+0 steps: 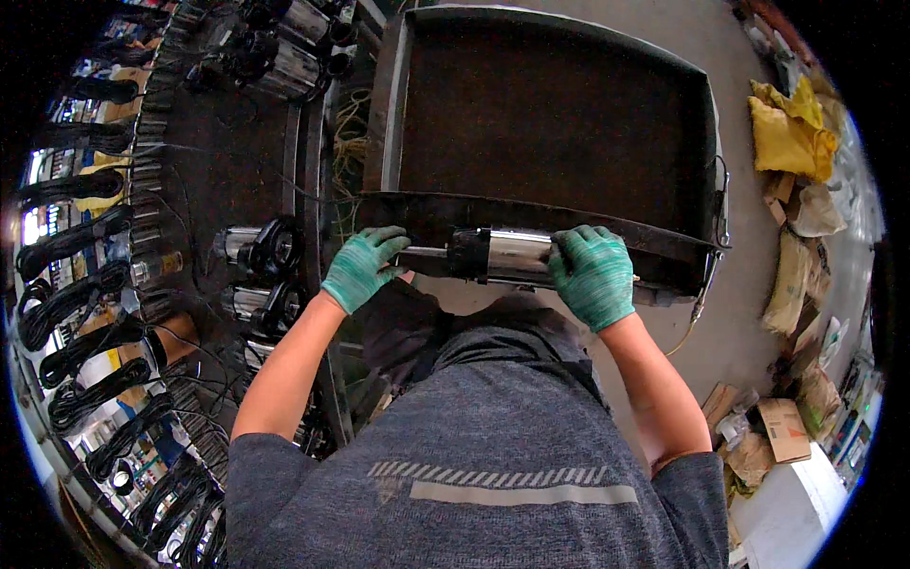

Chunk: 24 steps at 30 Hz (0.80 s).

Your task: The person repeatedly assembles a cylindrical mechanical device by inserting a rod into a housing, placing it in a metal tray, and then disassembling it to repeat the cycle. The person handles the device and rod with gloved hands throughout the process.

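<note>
Between cable coils [71, 251] and a yellow sack [791, 135], both hands [365, 268] [595, 275] hold a silver cylinder [518, 254] beside a tray [391, 104].

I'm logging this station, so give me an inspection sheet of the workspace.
Surface: dark tray with raised rim, ahead of the person.
Job's things: silver cylinder with black end section and thin shaft, lying crosswise.
Clutter: yellow sack and cardboard box among bags at right.
Hands: both green-gloved; right hand grips the cylinder, left hand is at the shaft's end, grip unclear.
Cables: black coiled cables in a row at left.
Surroundings: silver-and-black units at left, grey floor at right.
</note>
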### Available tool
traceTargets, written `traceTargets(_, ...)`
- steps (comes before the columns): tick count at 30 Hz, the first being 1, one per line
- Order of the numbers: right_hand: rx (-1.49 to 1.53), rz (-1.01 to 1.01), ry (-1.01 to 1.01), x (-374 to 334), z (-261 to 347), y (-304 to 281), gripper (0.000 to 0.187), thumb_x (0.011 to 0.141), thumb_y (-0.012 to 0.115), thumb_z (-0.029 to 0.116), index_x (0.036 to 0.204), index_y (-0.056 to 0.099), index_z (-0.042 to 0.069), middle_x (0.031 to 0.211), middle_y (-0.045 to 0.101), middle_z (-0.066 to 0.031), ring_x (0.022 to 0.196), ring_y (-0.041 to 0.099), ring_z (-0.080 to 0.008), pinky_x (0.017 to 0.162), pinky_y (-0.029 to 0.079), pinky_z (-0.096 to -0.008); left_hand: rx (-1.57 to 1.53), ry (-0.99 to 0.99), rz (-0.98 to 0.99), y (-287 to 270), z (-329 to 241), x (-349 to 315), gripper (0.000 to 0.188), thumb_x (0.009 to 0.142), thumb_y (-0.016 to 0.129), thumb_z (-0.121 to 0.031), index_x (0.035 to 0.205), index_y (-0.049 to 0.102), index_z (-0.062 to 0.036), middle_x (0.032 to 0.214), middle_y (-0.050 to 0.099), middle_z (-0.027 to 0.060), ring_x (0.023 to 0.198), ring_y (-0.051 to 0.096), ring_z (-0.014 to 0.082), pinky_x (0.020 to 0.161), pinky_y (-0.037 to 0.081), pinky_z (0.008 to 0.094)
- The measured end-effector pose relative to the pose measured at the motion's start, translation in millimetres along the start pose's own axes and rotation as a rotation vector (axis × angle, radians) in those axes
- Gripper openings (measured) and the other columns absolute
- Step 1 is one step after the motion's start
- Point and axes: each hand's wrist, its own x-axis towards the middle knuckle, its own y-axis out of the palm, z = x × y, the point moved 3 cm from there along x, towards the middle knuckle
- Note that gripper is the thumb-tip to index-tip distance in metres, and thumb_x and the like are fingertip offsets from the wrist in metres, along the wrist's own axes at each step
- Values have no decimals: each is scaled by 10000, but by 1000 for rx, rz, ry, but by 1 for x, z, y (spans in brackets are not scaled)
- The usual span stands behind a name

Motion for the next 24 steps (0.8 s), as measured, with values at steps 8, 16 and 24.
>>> traceTargets(8,7,-20,3,1,2,2,117,830,697,206,888,700,105,844,673,-106,820,644,-335,764,506,-473,-818,-918,230,12,26,16,376,1045,591,-373,1120,691,-18,738,671,59,740,633,193,722,528,336)
traceTargets(16,21,-47,-1,0,-1,3,106,827,698,200,883,698,110,842,671,-100,814,643,-334,767,503,-472,-760,-431,-142,25,8,-14,507,1042,582,-436,1337,615,-25,1304,632,103,1149,567,151,1004,452,307)
traceTargets(24,32,-39,-12,-1,-2,4,114,838,692,199,900,699,104,852,673,-104,818,645,-335,780,502,-474,-1142,-1138,-124,32,18,-2,259,1040,610,-299,1119,644,-54,794,631,21,697,604,124,600,495,282)
